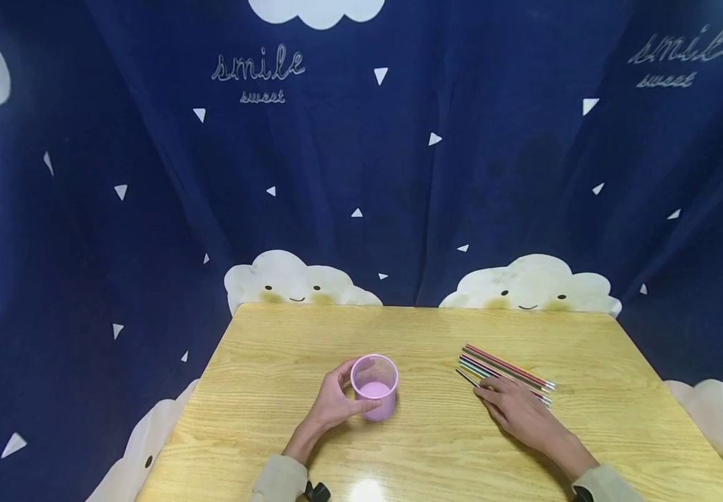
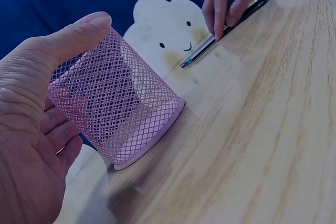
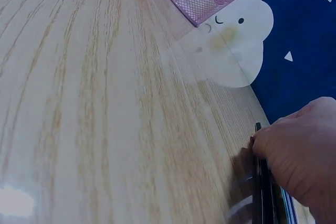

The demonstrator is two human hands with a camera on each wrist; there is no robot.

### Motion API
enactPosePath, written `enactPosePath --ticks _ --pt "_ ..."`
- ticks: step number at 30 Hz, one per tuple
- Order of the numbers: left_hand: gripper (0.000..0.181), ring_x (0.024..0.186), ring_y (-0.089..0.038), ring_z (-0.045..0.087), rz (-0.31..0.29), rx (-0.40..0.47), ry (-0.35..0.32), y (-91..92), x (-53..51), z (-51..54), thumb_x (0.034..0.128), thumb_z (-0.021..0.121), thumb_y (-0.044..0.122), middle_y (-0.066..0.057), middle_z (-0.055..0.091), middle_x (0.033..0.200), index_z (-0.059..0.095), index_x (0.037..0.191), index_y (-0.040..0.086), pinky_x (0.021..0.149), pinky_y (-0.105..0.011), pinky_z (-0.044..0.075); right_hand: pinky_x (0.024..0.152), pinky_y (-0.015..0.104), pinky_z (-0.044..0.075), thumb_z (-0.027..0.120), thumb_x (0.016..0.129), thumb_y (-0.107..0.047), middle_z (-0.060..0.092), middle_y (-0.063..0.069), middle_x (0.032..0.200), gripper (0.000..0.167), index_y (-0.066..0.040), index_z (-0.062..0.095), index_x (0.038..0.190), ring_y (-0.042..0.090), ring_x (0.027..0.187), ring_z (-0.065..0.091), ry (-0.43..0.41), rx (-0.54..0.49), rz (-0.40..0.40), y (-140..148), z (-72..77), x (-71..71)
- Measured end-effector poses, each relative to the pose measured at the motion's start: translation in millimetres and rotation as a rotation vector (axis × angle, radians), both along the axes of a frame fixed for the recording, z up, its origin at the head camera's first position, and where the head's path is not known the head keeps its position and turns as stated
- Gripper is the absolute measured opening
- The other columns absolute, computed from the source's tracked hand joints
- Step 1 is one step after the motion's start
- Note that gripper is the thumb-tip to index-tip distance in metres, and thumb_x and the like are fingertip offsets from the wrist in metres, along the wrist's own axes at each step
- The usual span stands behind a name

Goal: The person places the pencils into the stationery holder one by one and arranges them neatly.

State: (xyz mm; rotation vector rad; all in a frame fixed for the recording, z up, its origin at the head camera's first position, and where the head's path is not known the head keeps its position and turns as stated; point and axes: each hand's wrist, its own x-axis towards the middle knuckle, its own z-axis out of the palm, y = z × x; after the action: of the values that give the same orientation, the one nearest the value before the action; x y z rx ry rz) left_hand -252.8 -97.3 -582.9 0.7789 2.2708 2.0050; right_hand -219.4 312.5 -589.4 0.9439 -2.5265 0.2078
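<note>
A pink mesh pen holder (image 1: 386, 406) stands upright on the table with its mouth up. My left hand (image 1: 331, 403) grips it from the left side, thumb across the near wall and fingers round the far side, as the left wrist view shows the mesh wall (image 2: 118, 98) beside the thumb. To the right, my right hand (image 1: 516, 413) reaches over a row of pencils (image 1: 502, 362) and pinches a dark pencil (image 1: 465, 377) at the row's near side. Its fingers and palm hide part of the row. In the right wrist view, the hand (image 3: 302, 153) covers most of the pencils.
The wooden table (image 1: 261, 355) has its far edge against a dark blue curtain (image 1: 336, 153) printed with clouds and triangles. Bare tabletop lies between the pen holder and the pencils. A bright light reflection (image 1: 366, 490) shows near the front.
</note>
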Motion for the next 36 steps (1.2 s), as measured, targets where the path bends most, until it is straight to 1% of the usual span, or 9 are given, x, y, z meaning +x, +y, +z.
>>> enactPosePath --ticks 4,8,10,16,21,25,28,33,36 --pt "0.076 0.130 -0.042 0.060 0.004 0.005 0.003 0.7 -0.3 0.5 0.0727 0.094 0.013 -0.019 0.067 0.137 0.061 0.141 0.003 0.115 -0.065 0.038 0.080 0.043 0.061 0.083 0.082 0.001 0.072 0.009 0.110 0.033 -0.005 0.079 0.115 0.023 0.099 0.069 0.007 -0.009 0.033 -1.1 0.6 -2.6" --pt "0.076 0.130 -0.043 0.059 0.004 0.004 0.005 0.9 0.0 1.5 0.0729 0.094 0.014 -0.020 0.067 0.137 0.061 0.140 0.002 0.115 -0.067 0.037 0.077 0.041 0.061 0.080 0.081 0.005 0.071 0.009 0.107 0.032 -0.003 0.078 0.112 0.023 0.095 0.069 -0.020 -0.010 0.037 -3.5 3.0 -3.4" --pt "0.076 0.130 -0.043 0.060 0.005 -0.001 0.006 1.0 0.0 1.7 0.0731 0.094 0.014 -0.020 0.067 0.137 0.061 0.140 0.003 0.115 -0.066 0.037 0.077 0.041 0.060 0.080 0.080 0.007 0.070 0.009 0.106 0.033 -0.004 0.078 0.111 0.023 0.094 0.068 -0.029 0.004 0.025 -4.9 4.3 -3.1" --pt "0.075 0.128 -0.042 0.061 0.011 -0.022 0.028 0.6 -0.4 1.4 0.0734 0.094 0.016 -0.020 0.068 0.135 0.062 0.140 0.004 0.113 -0.064 0.041 0.077 0.043 0.060 0.081 0.079 0.004 0.070 0.008 0.107 0.033 -0.006 0.078 0.110 0.026 0.093 0.068 -0.024 0.077 -0.037 -9.2 8.4 -1.2" --pt "0.076 0.127 -0.039 0.062 0.016 -0.039 0.022 0.0 0.3 0.9 0.0735 0.094 0.017 -0.017 0.069 0.135 0.061 0.140 0.005 0.112 -0.062 0.043 0.071 0.040 0.058 0.079 0.074 0.006 0.070 0.008 0.105 0.035 -0.007 0.078 0.106 0.026 0.087 0.068 -0.013 0.101 -0.064 -14.2 9.9 -0.9" --pt "0.077 0.128 -0.038 0.062 0.011 -0.033 0.002 0.2 0.8 1.7 0.0733 0.094 0.015 -0.017 0.068 0.136 0.061 0.141 0.004 0.114 -0.060 0.042 0.069 0.039 0.058 0.080 0.070 0.006 0.070 0.008 0.104 0.035 -0.007 0.078 0.103 0.025 0.084 0.066 -0.008 0.087 -0.083 -15.6 8.8 -0.6" --pt "0.078 0.128 -0.039 0.062 0.007 -0.022 -0.005 0.4 0.7 1.8 0.0727 0.094 0.014 -0.017 0.067 0.137 0.060 0.142 0.004 0.114 -0.061 0.042 0.070 0.039 0.059 0.082 0.070 0.006 0.071 0.009 0.104 0.035 -0.005 0.079 0.103 0.026 0.084 0.067 -0.018 0.055 -0.086 -15.3 8.6 0.8" --pt "0.078 0.128 -0.043 0.061 0.001 -0.005 -0.001 0.2 0.2 0.5 0.0724 0.094 0.012 -0.019 0.067 0.136 0.060 0.142 0.002 0.112 -0.065 0.042 0.072 0.039 0.059 0.081 0.071 0.006 0.071 0.011 0.105 0.035 -0.004 0.080 0.105 0.027 0.087 0.066 -0.051 0.026 -0.090 -14.0 8.0 1.8" --pt "0.077 0.127 -0.044 0.061 0.002 -0.002 0.002 0.4 -0.1 -0.3 0.0722 0.094 0.011 -0.020 0.068 0.136 0.061 0.141 0.002 0.112 -0.065 0.042 0.072 0.037 0.058 0.080 0.072 0.007 0.071 0.010 0.105 0.037 -0.005 0.080 0.107 0.026 0.087 0.064 -0.053 0.018 -0.097 -12.9 6.9 1.4"
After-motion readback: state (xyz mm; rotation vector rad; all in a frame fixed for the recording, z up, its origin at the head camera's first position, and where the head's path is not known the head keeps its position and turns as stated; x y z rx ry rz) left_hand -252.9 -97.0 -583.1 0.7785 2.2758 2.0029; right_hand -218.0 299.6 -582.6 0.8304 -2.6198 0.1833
